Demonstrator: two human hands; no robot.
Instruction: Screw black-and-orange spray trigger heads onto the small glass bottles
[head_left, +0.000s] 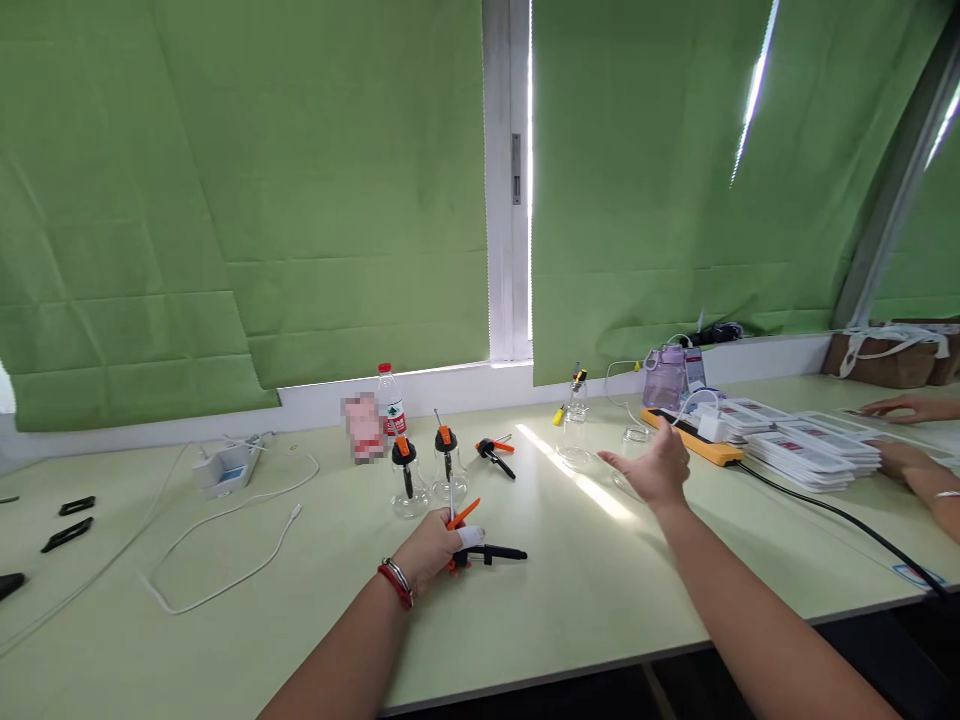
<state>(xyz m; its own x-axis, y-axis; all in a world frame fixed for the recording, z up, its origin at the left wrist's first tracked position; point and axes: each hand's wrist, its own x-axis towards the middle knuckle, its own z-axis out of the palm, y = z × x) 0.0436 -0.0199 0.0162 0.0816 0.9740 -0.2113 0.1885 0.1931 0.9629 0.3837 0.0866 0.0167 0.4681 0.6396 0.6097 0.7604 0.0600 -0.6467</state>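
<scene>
My left hand (435,548) is closed around an orange-and-black trigger nozzle (491,553) with a thin metal tube; a white wrap covers one digit. My right hand (654,468) is open, thumb spread out, in front of a clear glass bottle (636,436) that it partly hides. Whether it touches the glass I cannot tell. Just beyond my left hand stand two glass bottles, one (411,498) at left and one (459,482) at right, both with black-and-orange tops. Another orange-and-black nozzle (495,452) lies loose behind them.
Another clear glass bottle (574,440) stands mid-table. Behind are a red-capped water bottle (391,405) and a purple bottle (664,378). A yellow power strip (697,438) and stacked white boxes (802,455) lie right, beside another person's hands (911,462). White cables (225,580) cross the left side.
</scene>
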